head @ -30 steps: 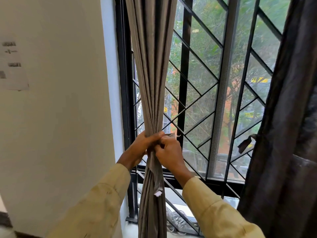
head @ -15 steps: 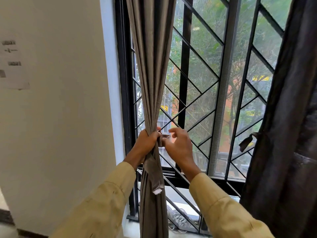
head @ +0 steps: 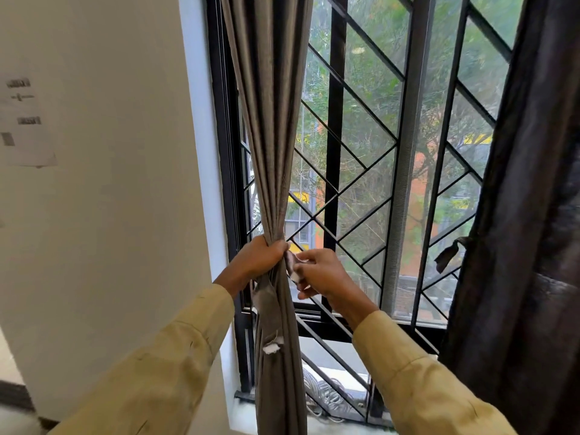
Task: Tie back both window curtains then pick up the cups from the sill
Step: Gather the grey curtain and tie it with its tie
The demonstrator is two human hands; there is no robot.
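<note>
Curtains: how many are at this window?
2. A grey curtain hangs on the left, bunched in the left hand while the right hand pinches its tie. A dark curtain hangs at the right edge, partly cut off. More may be out of view.

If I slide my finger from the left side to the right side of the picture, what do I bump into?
Paper on the wall → grey curtain → right hand, pinching the tie strip → grey window bar → dark curtain.

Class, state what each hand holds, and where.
The left hand grips the grey curtain at its gathered waist; the right hand pinches the end of the tie strip beside it.
</note>
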